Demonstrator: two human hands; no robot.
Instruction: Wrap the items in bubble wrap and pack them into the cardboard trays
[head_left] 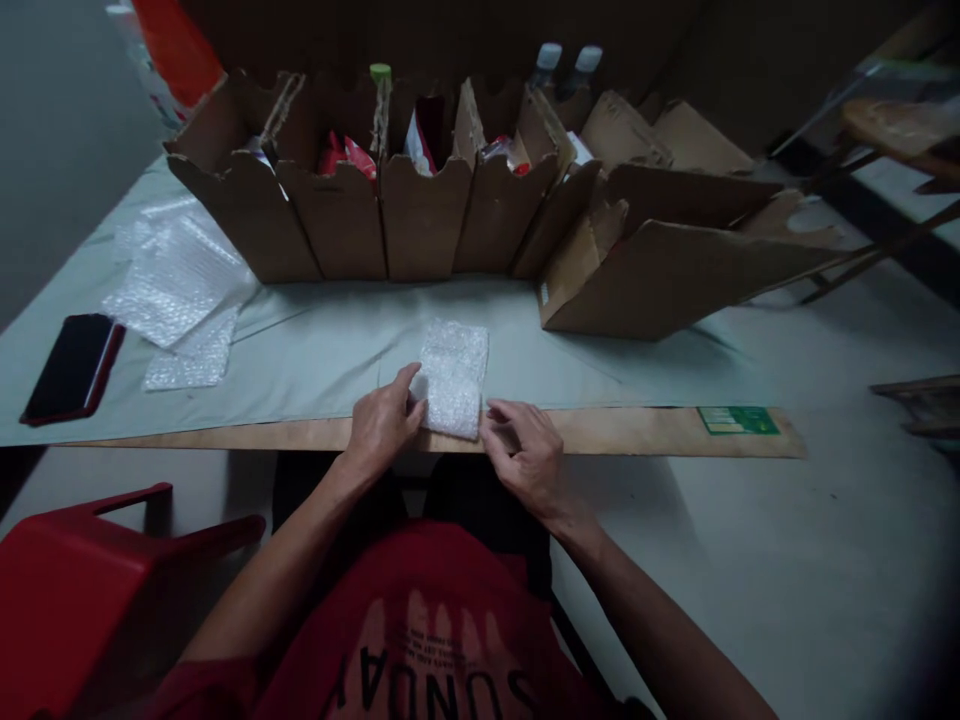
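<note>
A small rectangular piece of bubble wrap (454,375) lies on the table's front edge, between my two hands. Whether it is folded around something I cannot tell. At its left edge is my left hand (384,418), index finger stretched forward and thumb apart from it near the wrap. My right hand (527,450) sits by the lower right corner, fingers loosely bent and a gap between thumb and forefinger. Neither hand is closed on the wrap. More bubble wrap sheets (184,285) lie in a loose pile to the left.
Several cardboard bins (424,230) holding packets stand in a row behind. A larger cardboard box (660,280) is angled at the right. A dark phone (73,368) lies at far left. Below it is a red plastic stool (82,570). A green label (739,420) marks the table edge.
</note>
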